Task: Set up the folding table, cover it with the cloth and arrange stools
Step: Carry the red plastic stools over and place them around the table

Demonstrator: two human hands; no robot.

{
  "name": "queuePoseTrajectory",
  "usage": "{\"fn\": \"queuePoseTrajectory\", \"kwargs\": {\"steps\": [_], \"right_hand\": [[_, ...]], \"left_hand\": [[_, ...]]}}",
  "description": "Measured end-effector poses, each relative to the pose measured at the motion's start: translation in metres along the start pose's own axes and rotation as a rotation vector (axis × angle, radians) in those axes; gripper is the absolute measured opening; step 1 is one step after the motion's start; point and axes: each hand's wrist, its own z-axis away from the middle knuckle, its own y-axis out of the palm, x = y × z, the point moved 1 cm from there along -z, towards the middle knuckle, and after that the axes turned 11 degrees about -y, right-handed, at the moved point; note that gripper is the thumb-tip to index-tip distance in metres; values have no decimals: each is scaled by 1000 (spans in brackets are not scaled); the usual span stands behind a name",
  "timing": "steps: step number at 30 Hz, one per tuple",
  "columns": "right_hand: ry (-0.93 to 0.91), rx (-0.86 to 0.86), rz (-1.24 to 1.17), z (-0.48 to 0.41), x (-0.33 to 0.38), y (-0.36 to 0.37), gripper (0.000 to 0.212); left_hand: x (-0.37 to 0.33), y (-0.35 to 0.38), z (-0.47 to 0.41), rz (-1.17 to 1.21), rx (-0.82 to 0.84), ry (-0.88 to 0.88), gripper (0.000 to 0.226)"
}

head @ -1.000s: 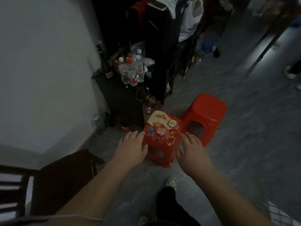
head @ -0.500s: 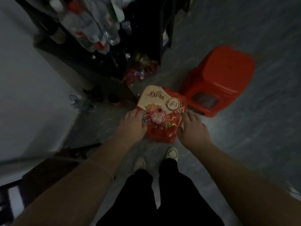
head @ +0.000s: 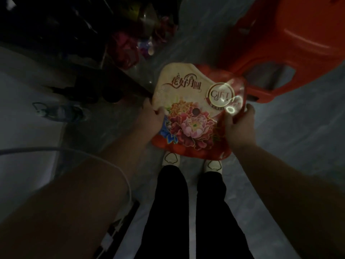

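Flowered packet (head: 196,116), red contents visible through its clear film, clamped at opposite edges by left grip (head: 153,118) and right grip (head: 239,124), just beside the red stool (head: 291,40).

Single view, your head camera: wide-angle; faces steeply down along your forearms (head: 78,193); close above the flowered packet (head: 192,116) held between your left hand (head: 150,119) and right hand (head: 239,126); your shoes (head: 170,158) and grey floor (head: 289,156) below.
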Motion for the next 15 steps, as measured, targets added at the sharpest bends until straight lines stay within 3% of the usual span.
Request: {"fn": "queuePoseTrajectory", "kwargs": {"steps": [6, 15], "right_hand": [[65, -82, -3, 0, 3, 19, 78], [18, -163, 40, 55, 45, -45, 53]], "left_hand": [[-2, 7, -2, 32, 30, -14, 50], [-12, -43, 72, -22, 4, 92, 46]]}}
